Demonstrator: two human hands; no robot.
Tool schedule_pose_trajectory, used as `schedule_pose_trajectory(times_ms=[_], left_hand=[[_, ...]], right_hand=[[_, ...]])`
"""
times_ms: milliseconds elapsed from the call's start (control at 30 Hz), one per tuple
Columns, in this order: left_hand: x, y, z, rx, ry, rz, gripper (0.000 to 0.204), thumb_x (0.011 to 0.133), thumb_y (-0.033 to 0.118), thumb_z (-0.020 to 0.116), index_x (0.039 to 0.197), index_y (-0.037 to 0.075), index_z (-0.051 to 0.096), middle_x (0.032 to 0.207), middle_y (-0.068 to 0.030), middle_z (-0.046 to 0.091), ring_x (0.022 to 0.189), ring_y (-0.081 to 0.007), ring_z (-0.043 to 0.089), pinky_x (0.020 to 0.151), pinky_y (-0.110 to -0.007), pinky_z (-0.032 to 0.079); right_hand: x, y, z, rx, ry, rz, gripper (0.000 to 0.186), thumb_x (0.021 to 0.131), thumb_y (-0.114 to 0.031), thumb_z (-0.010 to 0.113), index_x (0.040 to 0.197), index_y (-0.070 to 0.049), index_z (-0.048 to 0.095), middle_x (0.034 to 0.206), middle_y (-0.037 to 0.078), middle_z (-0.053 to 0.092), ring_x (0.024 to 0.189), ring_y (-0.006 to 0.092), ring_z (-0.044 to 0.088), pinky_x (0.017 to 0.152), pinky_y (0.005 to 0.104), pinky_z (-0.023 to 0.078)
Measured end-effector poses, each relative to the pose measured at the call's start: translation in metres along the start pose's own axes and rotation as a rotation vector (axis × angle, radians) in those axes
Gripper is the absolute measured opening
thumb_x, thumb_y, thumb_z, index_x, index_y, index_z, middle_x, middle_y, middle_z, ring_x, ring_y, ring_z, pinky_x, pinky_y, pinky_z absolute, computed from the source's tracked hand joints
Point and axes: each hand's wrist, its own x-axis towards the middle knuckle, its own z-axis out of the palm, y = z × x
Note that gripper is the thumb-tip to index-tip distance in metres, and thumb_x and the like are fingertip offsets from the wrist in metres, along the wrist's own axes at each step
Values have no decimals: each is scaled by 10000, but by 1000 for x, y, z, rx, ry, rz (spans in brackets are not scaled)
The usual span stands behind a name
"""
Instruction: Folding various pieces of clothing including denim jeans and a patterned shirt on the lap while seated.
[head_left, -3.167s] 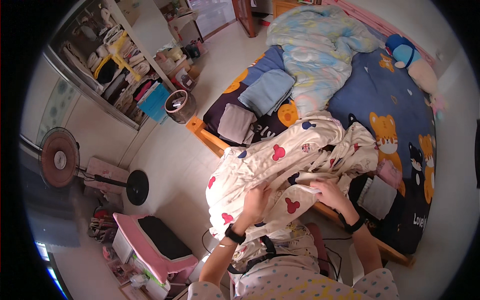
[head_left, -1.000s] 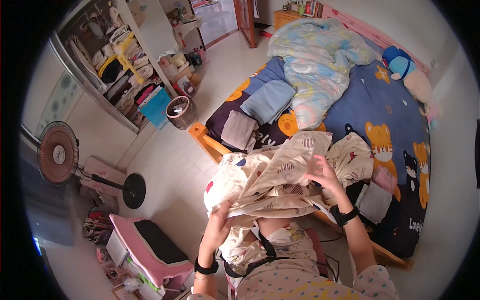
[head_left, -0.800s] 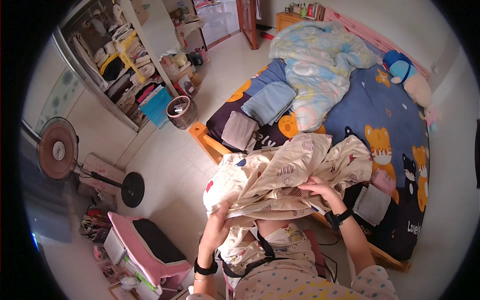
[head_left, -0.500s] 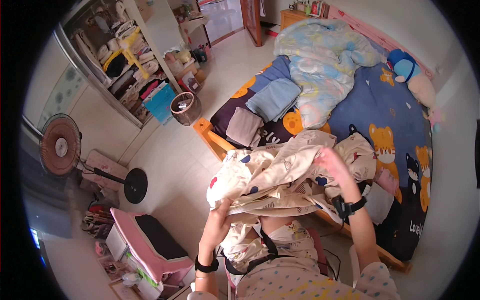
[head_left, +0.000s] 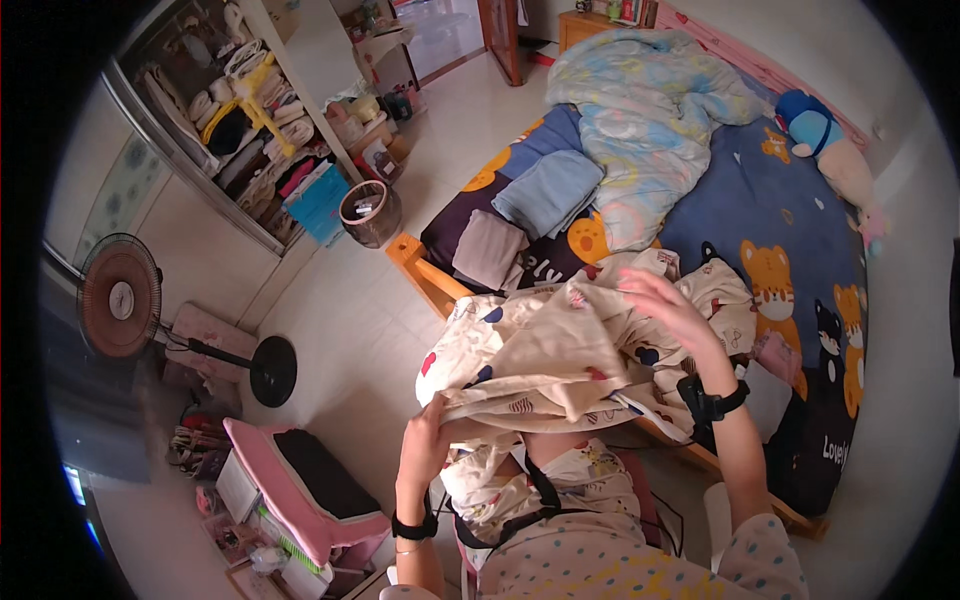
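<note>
A large cream cloth [head_left: 550, 345] printed with small red and blue figures lies across my lap and over the near edge of the bed. My left hand [head_left: 426, 445] pinches its near left edge. Above the cloth's right part hovers my right hand [head_left: 670, 312], fingers stretched out and apart, holding nothing. One flap of the cloth is folded over in the middle, and its far right part lies bunched on the bed. Beyond it on the mattress are a folded grey cloth [head_left: 490, 250] and a folded light blue cloth [head_left: 550, 193].
The bed [head_left: 740, 205] has a wooden frame and carries a rumpled pale quilt [head_left: 650, 130] and plush toys [head_left: 830, 150]. To the left stand a fan [head_left: 122, 298], a pink padded chair [head_left: 285, 490], a round bin [head_left: 370, 212] and an open wardrobe full of clothes [head_left: 245, 120].
My right hand has let go of the cloth and its fingers have spread. The flap it held has dropped toward me over the middle. My left hand keeps its hold.
</note>
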Motion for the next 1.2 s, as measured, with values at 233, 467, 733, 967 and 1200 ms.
schedule_pose_trajectory(times_ms=[233,467,733,967,1200], left_hand=[[7,-33,9,154,-32,-78,433,694,9,559,1110,35,443,964,-213,564,885,-409,547,735,-442,456],[13,-6,31,378,-163,39,896,543,141,786,1321,146,343,1256,-142,368,1194,-338,345,977,-442,325],[26,-3,58,279,-273,119,753,674,224,715,1322,137,342,1223,-161,403,1156,-342,400,969,-439,322],[35,-8,61,133,-339,125,563,743,104,598,1271,97,403,1094,-197,511,1014,-364,506,866,-433,421],[43,9,40,89,-137,52,306,756,-1,490,1054,-1,562,897,-219,593,822,-372,586,734,-397,470]], right_hand=[[-34,88,15,-435,-69,315,711,668,-446,731,1149,-5,449,1035,160,552,910,212,566,779,295,455],[-38,153,37,-563,-116,436,616,625,-405,752,1029,10,540,1002,148,602,882,189,590,729,279,456],[-12,40,-5,-279,383,-313,212,684,107,504,813,-38,421,739,6,407,715,79,411,668,215,370],[-29,-45,-2,-450,555,-557,239,707,109,474,930,24,469,844,69,541,827,112,519,763,226,403],[-44,75,19,-597,87,-8,155,793,-81,531,913,15,548,634,128,550,547,211,540,514,316,392]])
